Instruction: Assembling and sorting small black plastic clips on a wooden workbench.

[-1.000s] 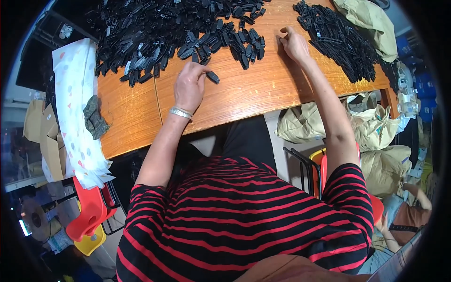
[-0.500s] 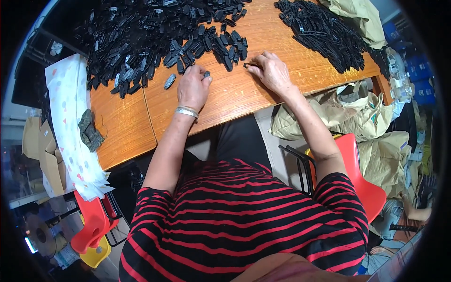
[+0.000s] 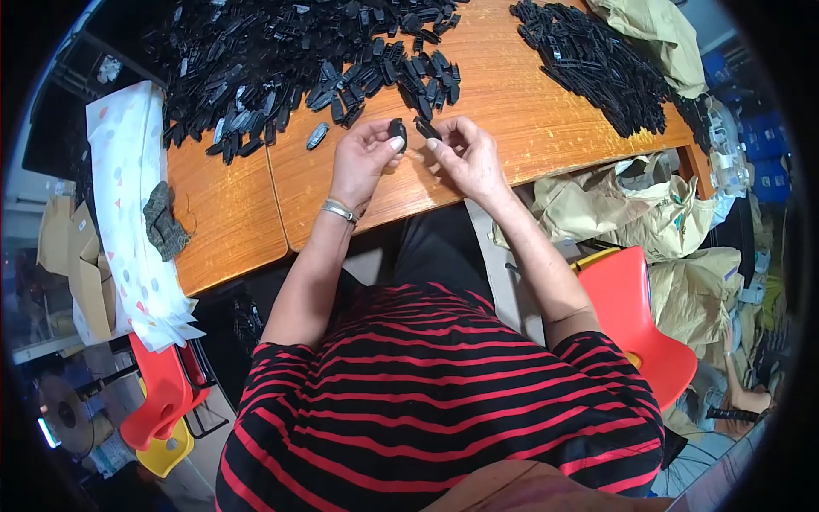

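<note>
Piles of black parts point(image 3: 281, 68) ring both hands point(image 3: 418, 158).

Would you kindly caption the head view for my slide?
Left hand and right hand each hold a small black part above a wooden table.

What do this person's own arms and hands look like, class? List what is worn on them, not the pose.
Both forearms are bare. The left hand has a silver metal bracelet at the wrist. The right hand wears nothing visible. Short sleeves of a black shirt with red horizontal stripes end above the elbows.
</note>
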Demonstrator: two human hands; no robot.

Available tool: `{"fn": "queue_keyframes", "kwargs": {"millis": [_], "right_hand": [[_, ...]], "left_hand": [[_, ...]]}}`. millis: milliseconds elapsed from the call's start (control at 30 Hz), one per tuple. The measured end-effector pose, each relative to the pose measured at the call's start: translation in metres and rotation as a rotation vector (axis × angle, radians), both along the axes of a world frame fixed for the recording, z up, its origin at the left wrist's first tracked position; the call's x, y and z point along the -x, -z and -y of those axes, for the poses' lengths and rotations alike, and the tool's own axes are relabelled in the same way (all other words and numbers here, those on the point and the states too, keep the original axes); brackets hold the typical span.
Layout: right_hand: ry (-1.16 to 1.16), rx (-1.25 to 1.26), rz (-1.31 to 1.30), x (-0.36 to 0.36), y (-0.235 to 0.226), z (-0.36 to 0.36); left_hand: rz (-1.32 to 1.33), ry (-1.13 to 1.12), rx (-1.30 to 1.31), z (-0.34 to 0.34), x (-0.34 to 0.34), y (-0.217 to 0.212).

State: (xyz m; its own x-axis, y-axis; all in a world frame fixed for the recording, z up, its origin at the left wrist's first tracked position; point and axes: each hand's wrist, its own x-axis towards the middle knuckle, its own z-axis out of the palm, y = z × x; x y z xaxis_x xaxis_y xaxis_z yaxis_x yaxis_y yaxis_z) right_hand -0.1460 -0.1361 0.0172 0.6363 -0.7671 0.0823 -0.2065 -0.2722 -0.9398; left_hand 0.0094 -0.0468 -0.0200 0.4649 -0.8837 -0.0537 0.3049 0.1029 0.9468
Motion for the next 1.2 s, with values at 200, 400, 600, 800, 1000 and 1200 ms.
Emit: {"fn": "queue_keyframes", "kwargs": {"millis": [200, 400, 600, 800, 1000, 1200], "right_hand": [[-0.003, -0.032, 0.096, -0.013, -0.004, -0.016], [-0.024, 0.11, 0.074, -0.017, 0.0, -0.015], [-0.019, 0.27, 0.087, -0.015, 0.014, -0.02], [0.09, 0.431, -0.043, -0.02, 0.014, -0.04], [-0.055, 0.284, -0.035, -0.024, 0.019, -0.049], [-0.061, 0.178, -0.004, -0.033, 0.023, -0.046]], "left_hand": [[-0.02, -0.003, 0.03, -0.008, 0.001, -0.01], [0.004, -0.036, 0.09, -0.013, 0.004, -0.012], [0.035, -0.053, 0.08, -0.017, 0.014, -0.011], [0.134, -0.053, 0.072, -0.022, 0.023, -0.005], [0.195, 0.05, 0.119, -0.018, 0.017, -0.001], [0.078, 0.028, 0.094, -0.014, 0.015, -0.003]]}}
